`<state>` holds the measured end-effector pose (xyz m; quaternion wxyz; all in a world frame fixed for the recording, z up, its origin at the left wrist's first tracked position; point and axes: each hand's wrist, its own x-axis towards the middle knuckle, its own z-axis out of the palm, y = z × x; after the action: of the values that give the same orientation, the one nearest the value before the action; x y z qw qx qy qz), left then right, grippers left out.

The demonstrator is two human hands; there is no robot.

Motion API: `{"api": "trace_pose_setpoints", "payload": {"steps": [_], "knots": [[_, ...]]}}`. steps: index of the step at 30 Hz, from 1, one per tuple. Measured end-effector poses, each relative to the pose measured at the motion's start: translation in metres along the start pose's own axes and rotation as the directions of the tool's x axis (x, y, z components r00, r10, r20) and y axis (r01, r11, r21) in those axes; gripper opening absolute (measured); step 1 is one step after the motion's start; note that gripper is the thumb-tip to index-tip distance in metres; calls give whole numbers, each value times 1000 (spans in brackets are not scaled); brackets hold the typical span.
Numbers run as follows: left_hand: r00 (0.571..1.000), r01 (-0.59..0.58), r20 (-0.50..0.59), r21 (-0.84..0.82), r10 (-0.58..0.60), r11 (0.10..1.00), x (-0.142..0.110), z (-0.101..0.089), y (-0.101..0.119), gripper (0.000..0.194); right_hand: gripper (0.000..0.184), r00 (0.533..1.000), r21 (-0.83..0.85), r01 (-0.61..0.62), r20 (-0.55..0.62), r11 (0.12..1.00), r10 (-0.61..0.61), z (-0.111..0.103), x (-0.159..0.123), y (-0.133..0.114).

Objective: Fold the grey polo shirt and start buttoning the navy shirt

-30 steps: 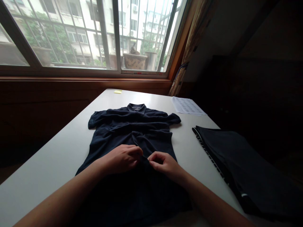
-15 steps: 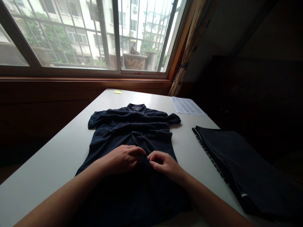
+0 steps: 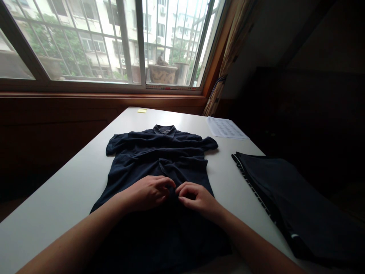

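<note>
A dark navy short-sleeved shirt lies front side up, its collar toward the window and its hem toward me. Wrinkles cross its chest. Both hands are at the front placket, around the lower middle of the shirt. My left hand is closed with bent fingers on the placket cloth. Close beside it, my right hand pinches the cloth between thumb and forefinger. The fingertips of the two hands almost meet. Any button between them is too dark and too covered to make out.
The shirt rests on a white table. Dark folded garments lie at the right edge. Printed sheets of paper are at the far right corner, and a yellow sticky note at the far edge. Behind stands a barred window with a curtain.
My right hand has shifted slightly left, closer to the left fingertips. The left hand's fingers have moved very little, and the shirt lies as before.
</note>
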<state>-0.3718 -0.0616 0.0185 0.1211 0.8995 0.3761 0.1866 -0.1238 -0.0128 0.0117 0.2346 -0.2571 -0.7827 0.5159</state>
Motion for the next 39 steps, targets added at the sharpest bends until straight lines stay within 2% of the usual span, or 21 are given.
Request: {"api": "trace_pose_setpoints", "payload": {"steps": [5, 11, 18, 23, 34, 39], "knots": [[999, -39, 15, 36, 38, 999, 1, -3, 3, 17, 6, 1000, 10, -5, 0, 1000, 5, -1, 0, 2], [999, -3, -34, -76, 0, 997, 2, -7, 9, 30, 7, 1000, 0, -26, -11, 1000, 26, 0, 1, -2], [999, -24, -28, -70, 22, 997, 3, -5, 8, 25, 10, 997, -11, -59, -50, 998, 59, 0, 1, 0], [999, -28, -25, -43, 27, 999, 2, -3, 6, 26, 10, 989, 54, -129, -64, 990, 132, 1, 1, 3], [996, -56, -66, -26, 54, 998, 1, -3, 8, 26, 17, 982, 111, -166, -70, 980, 174, 0, 0, 8], [994, -90, -67, 21, 92, 996, 1, -2, 7, 18, 17, 980, 118, -175, -77, 977, 184, 1, 1, 6]]}}
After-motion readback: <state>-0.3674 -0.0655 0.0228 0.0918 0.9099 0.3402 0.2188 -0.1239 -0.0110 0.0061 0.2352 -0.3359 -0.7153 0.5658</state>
